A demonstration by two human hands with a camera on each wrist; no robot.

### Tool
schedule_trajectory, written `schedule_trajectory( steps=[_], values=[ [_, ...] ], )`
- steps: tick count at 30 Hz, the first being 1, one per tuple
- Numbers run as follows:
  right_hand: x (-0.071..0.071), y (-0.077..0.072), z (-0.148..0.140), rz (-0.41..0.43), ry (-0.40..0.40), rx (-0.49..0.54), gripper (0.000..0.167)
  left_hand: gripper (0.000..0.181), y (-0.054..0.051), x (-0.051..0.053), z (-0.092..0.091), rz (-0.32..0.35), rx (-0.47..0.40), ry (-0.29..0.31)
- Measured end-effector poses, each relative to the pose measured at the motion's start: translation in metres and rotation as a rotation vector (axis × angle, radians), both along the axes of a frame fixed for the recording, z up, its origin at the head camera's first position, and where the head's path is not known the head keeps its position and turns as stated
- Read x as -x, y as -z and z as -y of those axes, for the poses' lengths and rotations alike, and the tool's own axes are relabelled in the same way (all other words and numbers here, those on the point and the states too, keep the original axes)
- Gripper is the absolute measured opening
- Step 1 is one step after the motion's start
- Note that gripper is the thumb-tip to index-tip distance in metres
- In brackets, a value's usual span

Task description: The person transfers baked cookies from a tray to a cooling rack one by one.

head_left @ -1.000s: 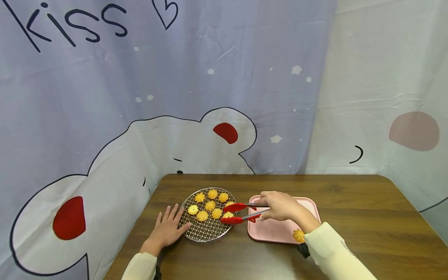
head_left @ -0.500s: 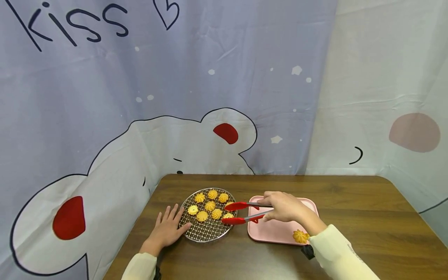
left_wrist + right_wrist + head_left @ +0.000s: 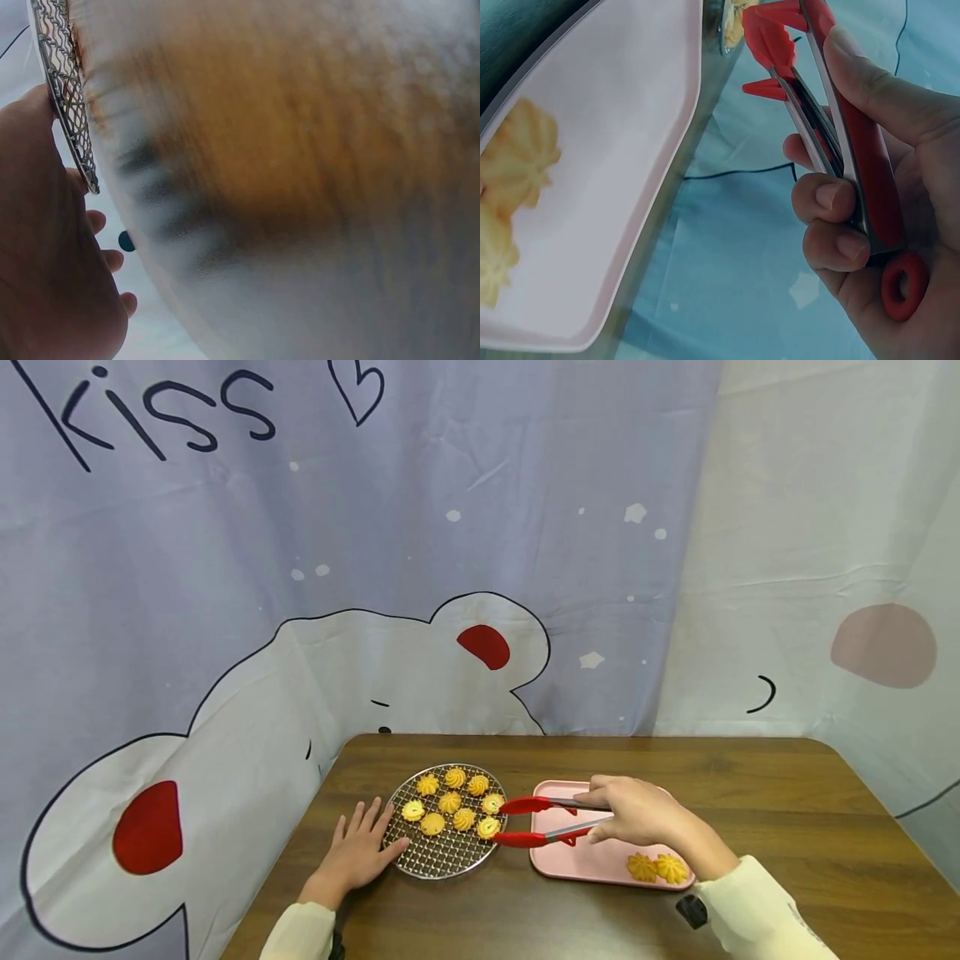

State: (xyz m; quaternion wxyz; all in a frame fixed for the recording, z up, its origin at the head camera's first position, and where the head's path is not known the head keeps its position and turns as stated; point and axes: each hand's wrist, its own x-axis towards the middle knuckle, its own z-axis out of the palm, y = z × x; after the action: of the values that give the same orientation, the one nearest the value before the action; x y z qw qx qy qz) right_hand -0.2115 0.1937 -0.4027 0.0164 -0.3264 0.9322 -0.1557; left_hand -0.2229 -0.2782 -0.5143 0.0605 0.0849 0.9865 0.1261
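My right hand (image 3: pixel 637 810) grips a pair of red-tipped tongs (image 3: pixel 870 157), fingers and thumb curled round the handles. The tong tips are spread, with nothing between them, at the right edge of a round wire rack (image 3: pixel 442 858). Several swirled yellow cookies (image 3: pixel 450 802) lie on that rack. My left hand (image 3: pixel 360 850) lies with its fingers spread at the rack's left rim, the thumb reaching over the edge. Under my right forearm, two cookies (image 3: pixel 656 867) sit side by side at the near right corner of a pink tray (image 3: pixel 555 860).
Rack and tray stand apart on a brown wooden table (image 3: pixel 780 810). A printed curtain (image 3: pixel 600 568) hangs behind the table's far edge. Most of the left wrist view is a blurred surface.
My right hand has moved right with the tongs, and their tips have drawn back from over the rack's cookies. A second cookie on the tray has come into sight. The left hand stays still.
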Motion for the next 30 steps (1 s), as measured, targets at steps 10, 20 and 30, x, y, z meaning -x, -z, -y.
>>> schedule_trajectory(
  steps=[10, 20, 30],
  values=[
    [-0.013, -0.002, -0.030, -0.035, -0.008, 0.032, 0.053, 0.080, -0.001, 0.001, 0.001, 0.003, -0.002, 0.004],
    [-0.023, 0.000, -0.056, -0.064, 0.009, 0.022, 0.052, 0.078, -0.005, -0.001, -0.002, 0.000, -0.004, 0.004],
    [-0.036, -0.001, -0.079, -0.087, 0.050, 0.022, 0.057, 0.079, -0.004, 0.000, -0.002, -0.009, -0.007, 0.009]
  ],
)
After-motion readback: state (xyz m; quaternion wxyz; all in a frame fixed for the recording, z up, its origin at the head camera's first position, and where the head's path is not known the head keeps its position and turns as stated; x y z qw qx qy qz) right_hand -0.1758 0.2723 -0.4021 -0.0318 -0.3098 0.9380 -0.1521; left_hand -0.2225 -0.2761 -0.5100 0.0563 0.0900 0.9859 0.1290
